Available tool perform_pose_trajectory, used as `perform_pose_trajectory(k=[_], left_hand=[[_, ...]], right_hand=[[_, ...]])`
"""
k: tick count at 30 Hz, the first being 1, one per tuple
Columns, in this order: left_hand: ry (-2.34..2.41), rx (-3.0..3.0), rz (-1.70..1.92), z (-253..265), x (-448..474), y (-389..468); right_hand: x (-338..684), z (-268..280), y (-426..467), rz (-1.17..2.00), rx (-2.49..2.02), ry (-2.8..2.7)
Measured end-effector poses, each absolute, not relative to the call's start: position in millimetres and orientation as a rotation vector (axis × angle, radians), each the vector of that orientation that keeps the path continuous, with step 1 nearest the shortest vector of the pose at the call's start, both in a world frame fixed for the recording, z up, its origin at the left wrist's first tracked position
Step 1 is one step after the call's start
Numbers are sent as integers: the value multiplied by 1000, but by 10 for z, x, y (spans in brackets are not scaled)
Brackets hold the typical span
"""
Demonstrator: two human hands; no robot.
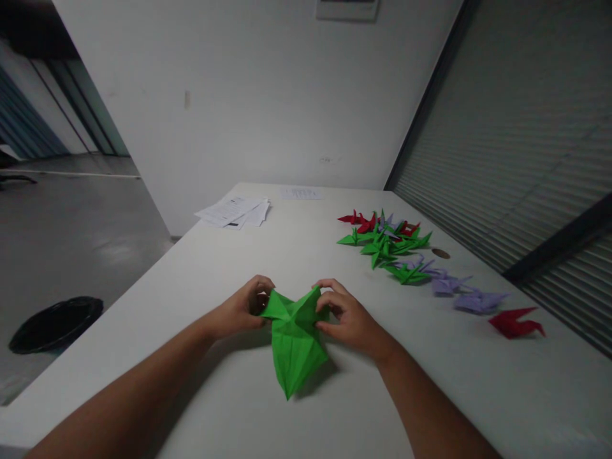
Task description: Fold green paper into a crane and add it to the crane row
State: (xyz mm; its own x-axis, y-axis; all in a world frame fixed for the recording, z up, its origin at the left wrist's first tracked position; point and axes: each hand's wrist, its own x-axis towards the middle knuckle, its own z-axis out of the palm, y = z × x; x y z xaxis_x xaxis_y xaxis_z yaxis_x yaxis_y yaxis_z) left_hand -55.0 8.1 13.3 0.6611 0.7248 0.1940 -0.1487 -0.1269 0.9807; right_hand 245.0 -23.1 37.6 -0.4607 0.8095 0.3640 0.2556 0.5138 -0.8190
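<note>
Between my two hands is a partly folded sheet of green origami paper (295,344), creased and raised at its middle, with one pointed flap toward me. My left hand (245,307) pinches its left corner between thumb and fingers. On the opposite side, my right hand (345,313) grips the upper right part, with the thumb below and the fingers curled over the edge. Some of the fingertips are hidden behind the paper.
Folded green cranes (382,247), with red and purple ones among them, lie piled at the back right. Purple cranes (478,301) and a red crane (514,323) trail toward me. Printed papers (234,210) lie far left. A black-lined bin (56,325) stands beside the white table (191,268).
</note>
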Motion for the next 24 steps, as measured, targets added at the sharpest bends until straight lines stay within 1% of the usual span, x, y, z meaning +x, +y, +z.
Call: perform_pose_trajectory(k=[3,8,16,21,24], left_hand=[[421,1479,875,148,-539,92],[382,1578,961,129,-502,108],[349,1538,952,141,-446,76],[298,1393,816,169,-443,42],[295,1344,813,168,-429,24]], right_hand=[[2422,362,-242,893,-891,-1946],[2354,327,-272,916,-902,-1889],[2331,351,-299,981,-839,-1893],[2340,313,-275,1034,-817,-1842],[2322,262,-244,1026,-771,-1793]])
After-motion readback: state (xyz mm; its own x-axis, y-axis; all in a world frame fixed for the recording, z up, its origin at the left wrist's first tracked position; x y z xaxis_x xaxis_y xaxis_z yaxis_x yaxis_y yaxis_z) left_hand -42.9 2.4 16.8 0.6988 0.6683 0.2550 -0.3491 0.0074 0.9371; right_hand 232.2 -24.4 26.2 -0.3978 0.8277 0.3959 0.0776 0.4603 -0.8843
